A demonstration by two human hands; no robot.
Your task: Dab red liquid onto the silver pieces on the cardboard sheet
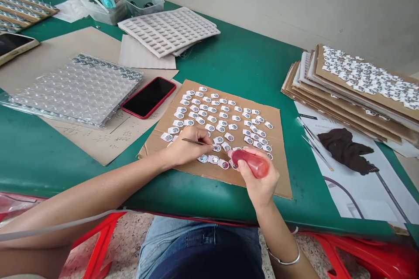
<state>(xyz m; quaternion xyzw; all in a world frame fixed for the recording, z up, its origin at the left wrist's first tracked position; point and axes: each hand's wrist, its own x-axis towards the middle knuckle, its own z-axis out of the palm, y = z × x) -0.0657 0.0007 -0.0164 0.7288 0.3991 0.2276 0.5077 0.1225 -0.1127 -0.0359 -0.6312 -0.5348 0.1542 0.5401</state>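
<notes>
Rows of small white pieces with round dark-patterned discs [211, 119] lie on a brown cardboard sheet [275, 139] in front of me. My left hand [191, 144] is closed on thin metal tweezers [194, 141], whose tip is at a piece near the sheet's front. My right hand [262, 178] is wrapped round a small red bottle [253, 162], tilted with its nozzle pointing left toward the same pieces. The bottle and fingers hide some pieces. Whether the nozzle or tweezers touch a disc is too small to tell.
A red-edged phone [149, 97] and a clear bubbled tray [75, 89] lie left. Behind are a white slotted tray [168, 30] and plastic tubs [104, 4]. Stacked cardboard sheets [353, 91], a dark cloth [345, 148] and more tweezers [314, 141] are at right.
</notes>
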